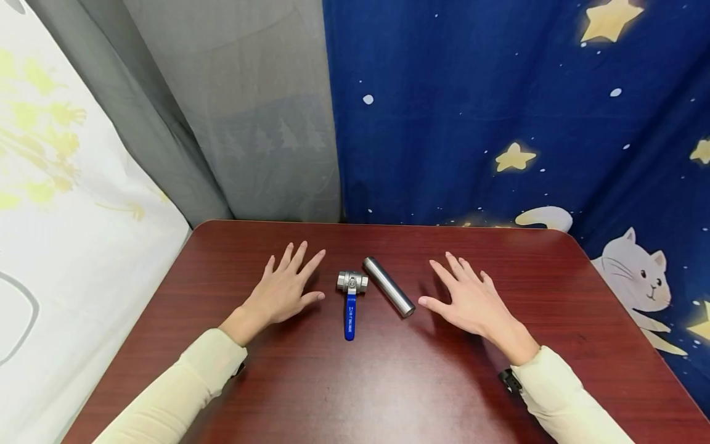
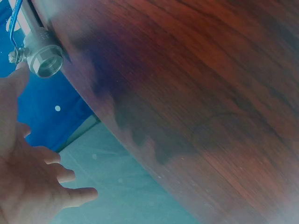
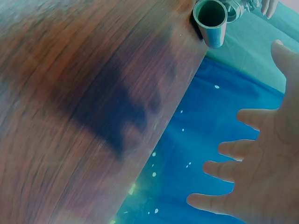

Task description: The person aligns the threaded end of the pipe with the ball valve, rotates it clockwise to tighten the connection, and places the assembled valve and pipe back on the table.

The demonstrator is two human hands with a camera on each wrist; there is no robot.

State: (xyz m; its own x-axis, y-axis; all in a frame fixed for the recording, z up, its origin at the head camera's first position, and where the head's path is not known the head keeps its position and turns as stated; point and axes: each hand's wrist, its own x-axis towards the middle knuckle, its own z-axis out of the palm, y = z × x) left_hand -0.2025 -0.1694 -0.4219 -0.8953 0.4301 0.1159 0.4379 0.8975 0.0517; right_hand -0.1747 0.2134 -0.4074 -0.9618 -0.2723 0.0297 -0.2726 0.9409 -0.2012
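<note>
A ball valve (image 1: 352, 283) with a metal body and a long blue lever handle lies on the table between the hands, its handle toward the person. Just right of it, a plain metal tube (image 1: 389, 287) lies slantwise. My left hand (image 1: 284, 290) is spread, fingers apart, left of the valve and not touching it. To the right of the tube, my right hand (image 1: 470, 298) is spread likewise, thumb near the tube's close end but apart. In the left wrist view the valve's threaded opening (image 2: 48, 63) shows; the right wrist view shows the tube's hollow end (image 3: 211, 15).
The dark red wooden table (image 1: 355, 388) has rounded far corners. Behind it hang a grey curtain (image 1: 261, 111) and a blue curtain (image 1: 444, 123) with stars and a cat. White patterned cloth (image 1: 72, 246) hangs along the left side.
</note>
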